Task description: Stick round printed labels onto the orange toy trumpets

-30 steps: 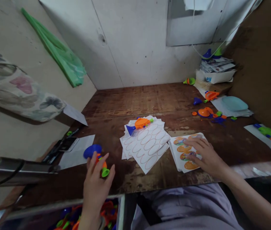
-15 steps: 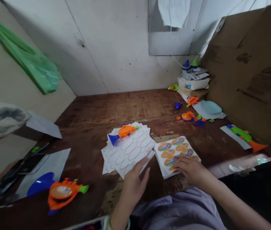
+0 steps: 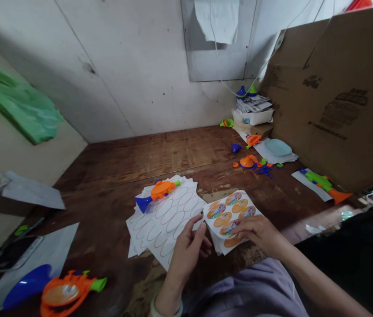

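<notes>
A stack of sticker sheets (image 3: 217, 222) with orange and multicoloured ovals lies in front of me. The fingers of my right hand (image 3: 259, 233) are pinched on the top sheet at its near right part; whether a single sticker is between the fingertips is hidden. My left hand (image 3: 189, 246) is at the stack's left edge, thumb and fingers apart, holding nothing visible. To its left lie fanned white backing sheets (image 3: 176, 211) with empty oval outlines. An orange toy trumpet (image 3: 162, 190) with a blue bell and green mouthpiece rests on those sheets.
Another orange toy trumpet (image 3: 67, 293) lies at the near left. Loose orange and blue plastic parts (image 3: 248, 162) sit at the back right, near a light blue plate (image 3: 278, 148). A green and orange toy (image 3: 325, 182) lies before the large cardboard box (image 3: 331, 88).
The view has shifted right. My right hand has closed on the top sticker sheet, which has turned slightly. My left hand has come closer to the stack's left edge.
</notes>
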A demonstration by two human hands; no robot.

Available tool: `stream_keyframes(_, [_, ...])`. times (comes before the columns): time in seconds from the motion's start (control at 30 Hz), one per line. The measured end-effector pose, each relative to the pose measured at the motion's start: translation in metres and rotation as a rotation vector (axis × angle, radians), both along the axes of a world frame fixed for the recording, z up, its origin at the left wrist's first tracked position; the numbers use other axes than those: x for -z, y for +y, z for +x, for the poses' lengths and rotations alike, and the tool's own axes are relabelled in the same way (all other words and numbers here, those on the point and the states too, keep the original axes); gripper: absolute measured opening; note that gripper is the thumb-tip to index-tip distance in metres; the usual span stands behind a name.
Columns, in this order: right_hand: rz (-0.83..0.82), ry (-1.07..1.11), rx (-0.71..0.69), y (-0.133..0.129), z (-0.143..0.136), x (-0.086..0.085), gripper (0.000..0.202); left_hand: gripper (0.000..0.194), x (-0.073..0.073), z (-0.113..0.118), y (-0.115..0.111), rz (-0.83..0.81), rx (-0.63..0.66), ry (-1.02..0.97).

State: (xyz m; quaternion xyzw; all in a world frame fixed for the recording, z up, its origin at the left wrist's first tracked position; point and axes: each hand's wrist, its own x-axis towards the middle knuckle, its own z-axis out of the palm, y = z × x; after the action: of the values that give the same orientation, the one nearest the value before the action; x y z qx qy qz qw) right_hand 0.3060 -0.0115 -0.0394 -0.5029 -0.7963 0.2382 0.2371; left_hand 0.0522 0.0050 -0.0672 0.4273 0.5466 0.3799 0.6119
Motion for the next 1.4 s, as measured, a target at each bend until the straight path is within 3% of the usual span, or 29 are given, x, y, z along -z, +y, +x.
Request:
stream_keyframes(0.17, [0.115,0.097,0.047,-0.006,0.003,-0.008,0.037,0.099,-0.004,0.003,0.004,-0.112,-0.064,-0.159])
stream_keyframes(0.3, [0.373,0.195,-0.107,-0.011,0.001,-0.002,0.035,0.107,-0.019,-0.001,0.010,-0.274,-0.059,-0.335])
stream_keyframes(0.37, [0.489,0.245,-0.123,-0.013,-0.001,0.003,0.032,0.106,-0.023,-0.002,0.010,-0.266,-0.038,-0.382])
stream_keyframes(0.43, [0.508,0.273,-0.010,-0.014,-0.004,0.007,0.032,0.102,-0.025,-0.002,0.008,-0.168,-0.067,-0.375])
stream_keyframes(0.5, [0.449,0.301,0.141,-0.014,-0.005,0.008,0.032,0.089,-0.026,-0.001,0.003,-0.054,-0.134,-0.320])
stream_keyframes(0.6, [0.176,0.416,0.252,-0.010,-0.007,0.002,0.032,0.061,-0.032,-0.002,-0.003,0.086,-0.176,-0.206])
stream_keyframes(0.73, [-0.232,0.630,0.203,-0.004,-0.017,-0.003,0.037,0.046,-0.044,-0.006,-0.007,0.210,-0.028,-0.095])
stream_keyframes(0.83, [-0.257,0.701,0.199,-0.001,-0.027,-0.005,0.039,0.052,-0.050,-0.010,-0.009,0.240,0.022,-0.059])
stream_keyframes(0.9, [-0.118,0.635,0.259,0.000,-0.032,-0.007,0.035,0.054,-0.052,-0.011,-0.009,0.289,-0.003,0.001])
stream_keyframes(1.0, [0.230,0.421,0.321,-0.001,-0.036,-0.015,0.024,0.030,-0.054,-0.010,-0.008,0.359,-0.093,0.118])
stream_keyframes(1.1, [0.518,0.238,0.347,-0.005,-0.038,-0.025,0.025,0.023,-0.055,-0.005,-0.008,0.301,-0.196,0.054])
stream_keyframes(1.23, [0.525,-0.029,0.327,-0.011,-0.036,-0.041,0.023,0.033,-0.059,-0.001,-0.013,0.325,-0.257,-0.036])
stream_keyframes(1.33, [0.452,-0.162,0.251,-0.012,-0.041,-0.055,0.031,0.022,-0.065,0.000,-0.019,0.499,-0.147,0.115])
stream_keyframes(1.4, [0.456,-0.088,0.141,-0.011,-0.050,-0.062,0.038,0.026,-0.070,0.001,-0.023,0.583,-0.087,0.175])
